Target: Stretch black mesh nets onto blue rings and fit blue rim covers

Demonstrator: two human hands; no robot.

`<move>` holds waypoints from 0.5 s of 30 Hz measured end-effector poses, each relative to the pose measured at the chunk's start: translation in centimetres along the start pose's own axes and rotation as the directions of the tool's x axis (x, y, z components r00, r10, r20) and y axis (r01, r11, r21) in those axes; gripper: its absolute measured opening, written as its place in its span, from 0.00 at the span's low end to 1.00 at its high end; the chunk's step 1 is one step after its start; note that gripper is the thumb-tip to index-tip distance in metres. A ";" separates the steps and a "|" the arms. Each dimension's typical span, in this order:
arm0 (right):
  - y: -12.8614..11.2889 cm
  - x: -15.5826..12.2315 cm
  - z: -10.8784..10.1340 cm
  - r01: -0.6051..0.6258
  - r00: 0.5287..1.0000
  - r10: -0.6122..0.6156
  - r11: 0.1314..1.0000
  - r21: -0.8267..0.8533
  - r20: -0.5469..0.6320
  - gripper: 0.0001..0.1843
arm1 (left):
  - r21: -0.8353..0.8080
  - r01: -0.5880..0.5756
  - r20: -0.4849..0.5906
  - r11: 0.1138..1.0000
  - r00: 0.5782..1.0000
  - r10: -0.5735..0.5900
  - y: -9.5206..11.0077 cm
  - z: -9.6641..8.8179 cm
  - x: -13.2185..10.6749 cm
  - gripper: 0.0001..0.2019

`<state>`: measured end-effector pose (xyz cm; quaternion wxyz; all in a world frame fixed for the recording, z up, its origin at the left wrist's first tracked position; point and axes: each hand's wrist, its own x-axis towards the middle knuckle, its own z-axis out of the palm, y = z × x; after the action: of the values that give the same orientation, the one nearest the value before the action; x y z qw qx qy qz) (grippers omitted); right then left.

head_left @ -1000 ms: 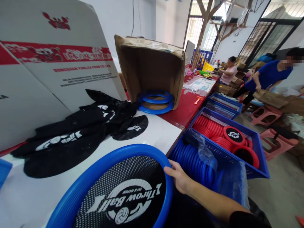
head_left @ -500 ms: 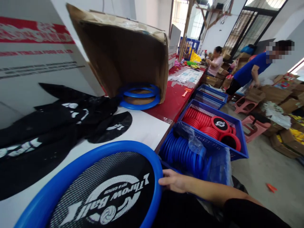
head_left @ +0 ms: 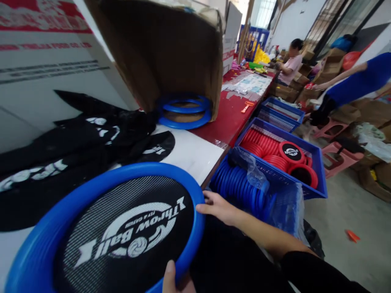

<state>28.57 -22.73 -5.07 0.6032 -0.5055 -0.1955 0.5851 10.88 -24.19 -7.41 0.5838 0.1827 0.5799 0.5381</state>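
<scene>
A large round throw-ball paddle has a thick blue ring rim and a black mesh centre with a white "Throw Ball" print. It is tilted in front of me over the white board. My right hand grips the rim's right side, thumb uppermost. At the bottom edge, my left hand shows with its thumb laid over the near rim; most of it is out of frame. Behind the paddle lie black printed fabric discs. Two blue rings rest in an open carton.
Right of the table, a blue crate holds red rings, and a plastic-lined crate holds blue rings. An orange tool lies on the red tabletop. One person sits far back; another, in blue, bends at right.
My left hand has come into view at the near rim. The paddle has shifted slightly left and up in view, with my right hand still on it. The person in blue has moved right.
</scene>
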 end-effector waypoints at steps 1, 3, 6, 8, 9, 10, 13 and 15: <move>-0.2 0.0 0.0 0.002 1.000 -0.002 1.000 -0.021 0.007 0.39 | -0.015 -0.011 -0.014 1.000 1.000 0.011 0.1 0.2 0.0 0.28; -0.5 -0.1 0.0 -0.006 1.000 0.006 0.999 -0.033 -0.003 0.37 | -0.047 -0.015 -0.028 0.999 1.000 0.013 0.2 0.2 -0.3 0.28; -0.6 -0.6 -0.3 -0.027 0.998 0.025 0.999 -0.025 -0.052 0.34 | -0.073 0.032 -0.009 0.997 0.999 -0.033 0.1 -0.5 -0.5 0.32; -0.7 -0.5 -0.7 -0.010 0.999 0.008 0.999 -0.038 -0.044 0.33 | -0.077 0.056 0.018 0.995 0.998 -0.054 -0.1 -1.3 -0.3 0.34; -0.8 -0.4 -0.9 -0.004 1.000 0.003 0.999 -0.048 -0.025 0.33 | -0.079 0.059 0.024 0.995 0.998 -0.057 -0.1 -1.7 -0.1 0.35; -0.7 -0.3 -1.0 -0.004 1.000 0.004 0.998 -0.055 -0.005 0.33 | -0.081 0.062 0.022 0.995 0.998 -0.060 -0.1 -2.1 0.1 0.36; -0.3 -0.1 -0.6 -0.018 1.000 0.018 0.999 -0.050 -0.011 0.29 | -0.074 0.084 0.004 0.994 0.996 -0.084 0.6 -2.7 0.6 0.37; -0.1 -0.5 0.1 -0.005 0.999 0.004 1.000 -0.017 -0.052 0.26 | -0.052 0.098 -0.002 0.994 0.995 -0.098 1.3 -2.8 0.4 0.34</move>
<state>28.40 -23.09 -4.75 0.6025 -0.5261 -0.1838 0.5713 7.76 -24.53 -7.28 0.6128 0.1377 0.5753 0.5239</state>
